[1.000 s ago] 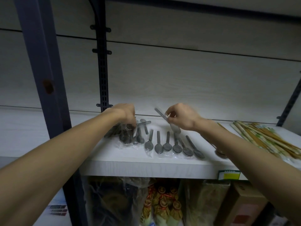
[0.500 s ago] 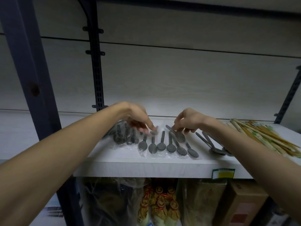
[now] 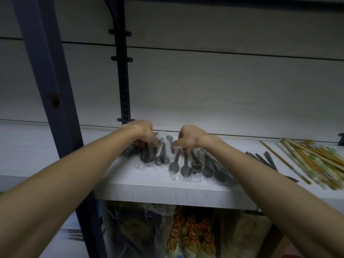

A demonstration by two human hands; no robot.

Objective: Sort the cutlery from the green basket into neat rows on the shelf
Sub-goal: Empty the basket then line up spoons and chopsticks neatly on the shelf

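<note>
Several dark grey spoons (image 3: 185, 170) in clear wrappers lie side by side on the white shelf (image 3: 149, 189), bowls toward me. To their left is a loose pile of wrapped spoons (image 3: 147, 157). My left hand (image 3: 144, 134) reaches over the back of that pile, its fingers curled down into it. My right hand (image 3: 190, 136) is curled over the handle ends of the row, and its fingertips pinch a spoon (image 3: 169, 139) that lies with its bowl toward the wall. The green basket is out of view.
Dark knives (image 3: 264, 159) and a spread of paper-wrapped chopsticks (image 3: 316, 161) lie further right on the shelf. A dark upright post (image 3: 46, 81) stands at the left and a slotted bracket rail (image 3: 123, 86) behind the hands. Bagged goods (image 3: 191, 235) fill the shelf below.
Both hands have moved back toward the wall and closer together. The left fingers, stretched out before, are now curled into the pile. The spoon the right hand held raised is down on the shelf.
</note>
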